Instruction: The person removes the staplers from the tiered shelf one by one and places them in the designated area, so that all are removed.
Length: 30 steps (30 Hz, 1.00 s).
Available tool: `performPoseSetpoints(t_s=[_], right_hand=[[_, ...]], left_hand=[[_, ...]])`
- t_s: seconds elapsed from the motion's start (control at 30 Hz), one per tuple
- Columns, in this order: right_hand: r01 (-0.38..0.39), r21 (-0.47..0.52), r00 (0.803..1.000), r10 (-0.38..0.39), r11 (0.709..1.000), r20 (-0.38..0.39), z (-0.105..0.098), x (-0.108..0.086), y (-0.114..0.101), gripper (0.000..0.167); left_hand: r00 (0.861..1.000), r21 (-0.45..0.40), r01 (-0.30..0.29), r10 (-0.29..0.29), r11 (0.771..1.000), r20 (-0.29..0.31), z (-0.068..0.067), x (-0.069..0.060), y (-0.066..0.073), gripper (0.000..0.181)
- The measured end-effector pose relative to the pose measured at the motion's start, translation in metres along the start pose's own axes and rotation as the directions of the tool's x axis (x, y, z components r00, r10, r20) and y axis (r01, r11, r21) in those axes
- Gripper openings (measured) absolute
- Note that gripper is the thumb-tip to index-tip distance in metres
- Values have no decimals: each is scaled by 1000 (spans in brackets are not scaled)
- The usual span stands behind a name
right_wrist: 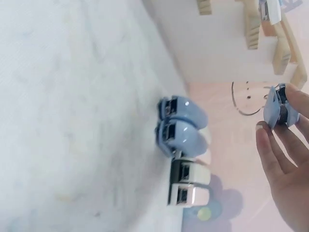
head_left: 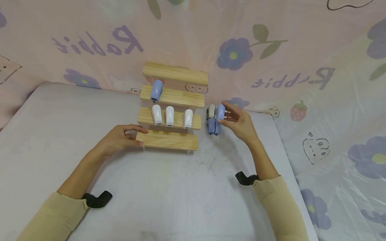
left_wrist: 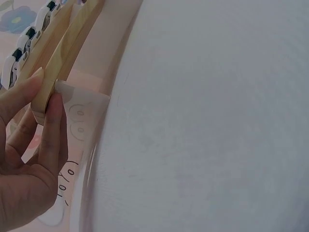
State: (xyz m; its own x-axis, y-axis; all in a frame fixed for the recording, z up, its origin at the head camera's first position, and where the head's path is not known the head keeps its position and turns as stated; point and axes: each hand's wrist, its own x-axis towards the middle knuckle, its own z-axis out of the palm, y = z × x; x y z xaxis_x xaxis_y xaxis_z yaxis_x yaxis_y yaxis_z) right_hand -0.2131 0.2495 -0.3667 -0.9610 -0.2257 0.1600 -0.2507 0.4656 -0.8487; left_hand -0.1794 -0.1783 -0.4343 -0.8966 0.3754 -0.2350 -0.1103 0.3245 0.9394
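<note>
Pinching, right fingers (right_wrist: 269,157) have a blue stapler (head_left: 220,110) between them; left fingers (left_wrist: 50,133) grip the shelf (head_left: 169,141).

Pink backdrop (head_left: 184,40) | mirrored purple lettering (head_left: 97,44) | purple flower prints (head_left: 234,55) | strawberry print (head_left: 298,112) | pale tabletop (head_left: 169,201)

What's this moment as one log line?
left grip: holds bottom wooden shelf; right grip: holds blue mini stapler; second-lowest shelf: three white mini staplers
</note>
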Motion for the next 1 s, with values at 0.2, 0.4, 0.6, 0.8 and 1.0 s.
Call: performPoseSetpoints(t_s=[0.2, 0.4, 0.6, 0.8, 1.0], right_hand=[[-14, -41, 1000, 13, 999, -18, -4, -12, -8, 63], [-13, -46, 1000, 12, 999, -25, -9, -17, -2, 62], [-20, -67, 1000, 19, 998, -21, -12, -18, 9, 63], [-23, -83, 999, 21, 996, -24, -15, -14, 40, 66], [-78, -59, 997, 77, 995, -17, -18, -19, 59, 67]], left_hand=[[1000, 5, 13, -13, 1000, 0, -1, 0, -1, 53], [1000, 0, 26, -26, 1000, 2, 0, 0, 1, 53], [1000, -16, 29, -29, 999, 6, -1, -1, 2, 53], [999, -26, 34, -34, 999, 2, -2, -1, 2, 53], [1000, -19, 24, -24, 1000, 8, -1, -1, 0, 54]])
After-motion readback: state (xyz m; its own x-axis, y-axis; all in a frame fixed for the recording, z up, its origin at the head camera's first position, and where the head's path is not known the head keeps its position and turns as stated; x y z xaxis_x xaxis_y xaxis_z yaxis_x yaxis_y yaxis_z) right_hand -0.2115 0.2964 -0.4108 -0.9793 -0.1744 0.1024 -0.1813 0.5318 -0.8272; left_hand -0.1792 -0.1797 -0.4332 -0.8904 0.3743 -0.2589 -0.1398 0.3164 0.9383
